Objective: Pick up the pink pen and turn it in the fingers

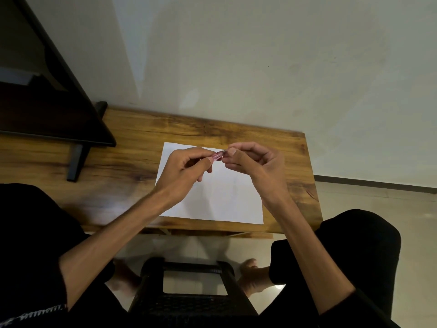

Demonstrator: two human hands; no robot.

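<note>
Both hands meet above a white sheet of paper (220, 200) that lies flat on a wooden table (132, 166). My left hand (186, 171) pinches the left end of a small pink object (218, 155) between thumb and fingers. My right hand (255, 164) pinches its right end with thumb and forefinger. The object is short and mostly hidden by the fingertips; what it is I cannot tell. It is held a little above the paper's far edge.
A dark flat screen on a black stand (75, 162) occupies the table's left part. A pale wall rises behind the table. Below the table's near edge are a black stool (194, 301), my dark-clothed knees and bare feet on a tiled floor.
</note>
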